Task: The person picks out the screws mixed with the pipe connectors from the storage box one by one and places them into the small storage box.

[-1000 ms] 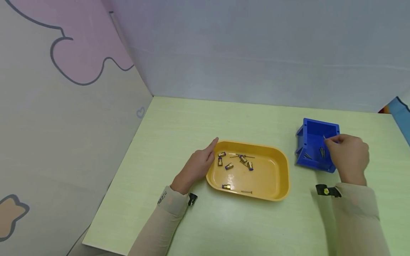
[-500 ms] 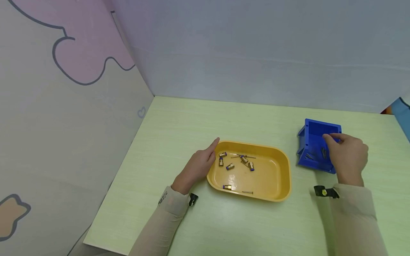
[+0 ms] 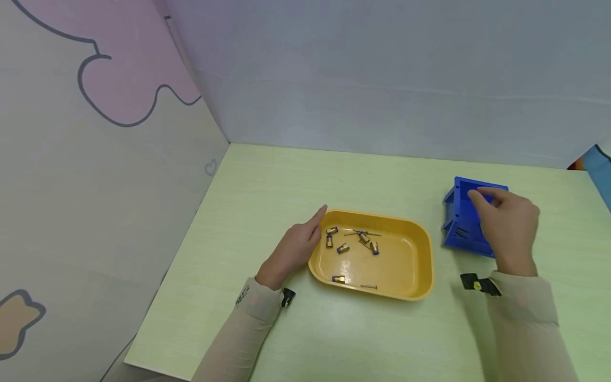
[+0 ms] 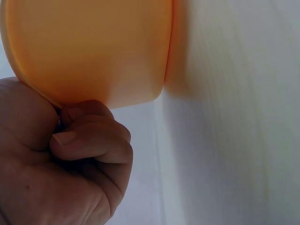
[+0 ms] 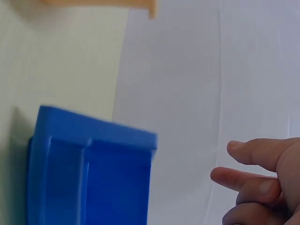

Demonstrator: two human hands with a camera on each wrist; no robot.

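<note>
A yellow tray (image 3: pixel 422 249) on the pale green table holds several brass fittings with blue ends (image 3: pixel 341 248) and a few thin metal pins (image 3: pixel 367 286). My left hand (image 3: pixel 296 246) holds the tray's left rim. In the left wrist view its fingers (image 4: pixel 89 140) curl under the rim against the tray's outer wall (image 4: pixel 93 47). To the right stands a blue bin (image 3: pixel 458 212) with several pins (image 3: pixel 460 232) inside. My right hand (image 3: pixel 506 223) hovers over the bin. In the right wrist view its fingers (image 5: pixel 253 183) hang loose and hold nothing, beside the bin (image 5: pixel 89 173).
Light panel walls close off the table at the back (image 3: pixel 382 79) and left (image 3: pixel 95 185). The table's front edge (image 3: pixel 157 366) runs at the lower left. A blue object (image 3: pixel 599 164) shows at the far right edge. Bare tabletop (image 3: pixel 334 175) lies behind the tray.
My right hand held a pin over the bin a second ago; now it holds nothing and has risen and shifted slightly left. The left hand and tray have stayed put.
</note>
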